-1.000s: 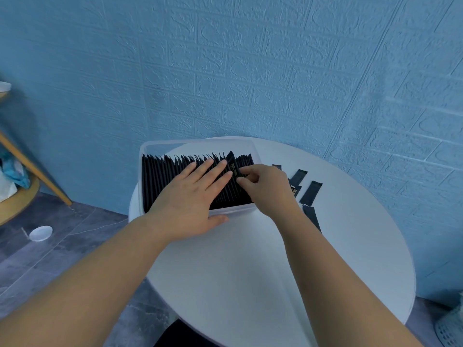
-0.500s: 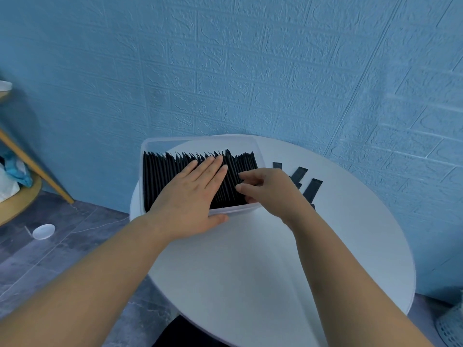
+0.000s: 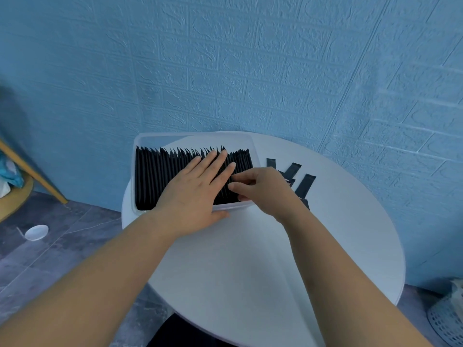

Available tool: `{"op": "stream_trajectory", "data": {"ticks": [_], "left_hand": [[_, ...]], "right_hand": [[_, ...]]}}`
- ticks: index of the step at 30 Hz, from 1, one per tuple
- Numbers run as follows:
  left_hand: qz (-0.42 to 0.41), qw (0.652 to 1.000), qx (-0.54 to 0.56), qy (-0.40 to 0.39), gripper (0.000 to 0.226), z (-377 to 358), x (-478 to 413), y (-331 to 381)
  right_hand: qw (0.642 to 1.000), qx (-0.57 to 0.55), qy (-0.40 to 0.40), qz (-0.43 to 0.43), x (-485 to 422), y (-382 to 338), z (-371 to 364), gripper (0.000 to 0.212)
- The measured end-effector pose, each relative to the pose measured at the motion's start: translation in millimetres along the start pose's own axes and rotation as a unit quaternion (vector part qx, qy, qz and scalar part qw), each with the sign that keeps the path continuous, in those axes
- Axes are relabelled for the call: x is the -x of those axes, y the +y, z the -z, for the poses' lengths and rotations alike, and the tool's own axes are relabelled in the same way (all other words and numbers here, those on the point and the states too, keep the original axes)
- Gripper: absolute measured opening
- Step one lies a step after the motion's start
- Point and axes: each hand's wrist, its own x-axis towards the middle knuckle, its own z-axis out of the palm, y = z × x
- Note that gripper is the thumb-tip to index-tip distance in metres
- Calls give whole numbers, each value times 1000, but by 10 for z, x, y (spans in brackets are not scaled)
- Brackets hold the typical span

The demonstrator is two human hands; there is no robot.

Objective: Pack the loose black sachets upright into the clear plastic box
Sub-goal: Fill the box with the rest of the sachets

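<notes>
A clear plastic box [image 3: 190,137] stands at the back left of the round white table [image 3: 238,259]. It is filled with a row of upright black sachets [image 3: 155,176]. My left hand [image 3: 195,194] lies flat on top of the row with fingers spread and its thumb against the box's front wall. My right hand [image 3: 263,189] is at the right end of the row, its fingers curled and its fingertips in among the sachets. Whether it grips one is hidden. A few loose black sachets [image 3: 304,185] lie flat on the table just right of the box, partly behind my right hand.
The blue brick-pattern wall is close behind the table. A wooden shelf leg [image 3: 32,176] and a small white dish [image 3: 37,232] on the grey floor are at the left. A white perforated basket [image 3: 448,321] stands at the lower right.
My right hand slid from the top of the row down toward the box's front wall. The sachet that stuck up at its fingertips now sits level with the row. My left hand stayed put.
</notes>
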Motion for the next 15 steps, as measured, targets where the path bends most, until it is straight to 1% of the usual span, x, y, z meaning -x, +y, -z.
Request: {"op": "stream_trajectory", "data": {"ticks": [3, 6, 8, 9, 11, 13, 14, 15], "left_hand": [[-12, 1000, -9, 9, 90, -25, 13, -19], [-15, 1000, -20, 14, 81, -60, 5, -19], [-7, 1000, -16, 13, 82, -75, 1, -24], [-6, 1000, -17, 11, 82, -81, 0, -31], [-8, 1000, -19, 13, 82, -98, -3, -45], [-9, 1000, -19, 14, 81, -113, -11, -48], [-9, 1000, -19, 15, 81, -116, -14, -47], [-8, 1000, -21, 17, 81, -116, -16, -47]], "right_hand": [[1000, 6, 9, 5, 2, -3, -25, 23], [999, 11, 23, 22, 17, 3, -46, 21], [998, -21, 43, 39, 38, 39, -42, 22], [995, -53, 67, 48, 52, 69, -27, 22], [983, -83, 148, 63, 85, 188, 47, 19], [974, -42, 216, 46, 147, 371, 181, 17], [974, -8, 227, 22, 189, 495, 267, 18], [975, 31, 218, -11, 232, 641, 355, 22]]}}
